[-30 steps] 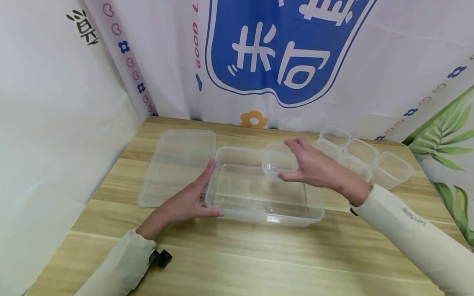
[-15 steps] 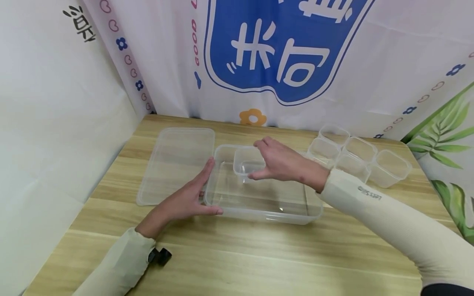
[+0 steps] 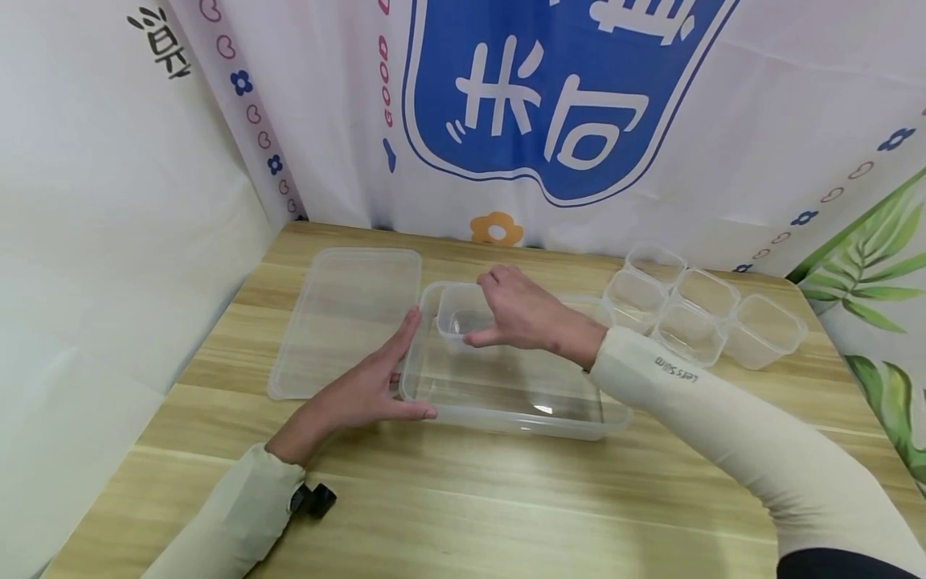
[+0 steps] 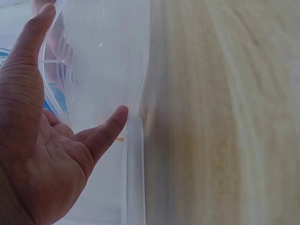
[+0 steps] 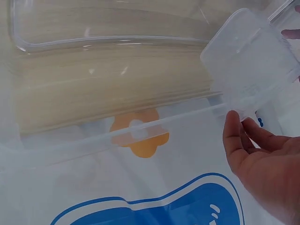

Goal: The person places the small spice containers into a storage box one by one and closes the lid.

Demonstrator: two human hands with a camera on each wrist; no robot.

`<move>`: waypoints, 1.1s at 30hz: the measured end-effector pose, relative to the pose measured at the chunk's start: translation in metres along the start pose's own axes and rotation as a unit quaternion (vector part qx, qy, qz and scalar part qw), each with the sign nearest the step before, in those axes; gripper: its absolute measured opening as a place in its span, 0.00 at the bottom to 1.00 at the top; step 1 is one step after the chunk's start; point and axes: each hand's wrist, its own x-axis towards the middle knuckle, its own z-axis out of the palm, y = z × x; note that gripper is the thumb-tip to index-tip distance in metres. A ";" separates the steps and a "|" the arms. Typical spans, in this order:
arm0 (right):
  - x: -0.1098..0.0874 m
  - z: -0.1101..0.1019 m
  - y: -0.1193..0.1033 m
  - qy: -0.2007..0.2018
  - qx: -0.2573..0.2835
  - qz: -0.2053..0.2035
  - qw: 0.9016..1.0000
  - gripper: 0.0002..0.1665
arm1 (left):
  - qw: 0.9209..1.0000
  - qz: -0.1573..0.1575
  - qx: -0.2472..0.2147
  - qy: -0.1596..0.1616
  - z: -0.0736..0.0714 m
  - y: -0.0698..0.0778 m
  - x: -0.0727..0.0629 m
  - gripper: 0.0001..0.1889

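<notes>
Right hand [image 3: 524,314] pinches a small clear tub [image 3: 456,301] above the large box [image 3: 517,420]

And here's the grip: thumb on the near side, fingers on the far side, the right hand clamped on that small clear tub, which sits just left of the knuckles. It's over the far corner of the large box, the one nearest the left hand [image 3: 362,390]; whether its base meets the box's floor, we can't tell from here.

Over to the left hand, thumb and fingers spread well apart, braced against the end of the large box, which stretches away to that hand's right and under the right forearm. Just left of the left hand and a little ahead, a flat translucent lid [image 3: 354,314] lies on the wooden surface [image 3: 463,515].

Out to the right of the right hand, past the wrist, stand five more small tubs [image 3: 690,334], clustered close together. A black device [image 3: 314,501] shows at the cuff behind the left hand, and straight ahead of both hands hangs a white backdrop [image 3: 752,121] with a blue printed panel [image 3: 521,153] and an orange flower [image 3: 481,229].
</notes>
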 end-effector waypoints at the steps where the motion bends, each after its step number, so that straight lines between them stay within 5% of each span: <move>1: 0.001 0.001 -0.001 0.000 0.004 0.001 1.000 0.50 | 1.000 0.000 0.000 0.000 0.000 0.000 0.000 0.72; 33: 0.005 0.023 -0.012 0.012 0.030 0.005 0.999 0.41 | 1.000 0.000 -0.010 -0.003 0.001 -0.001 0.001 0.71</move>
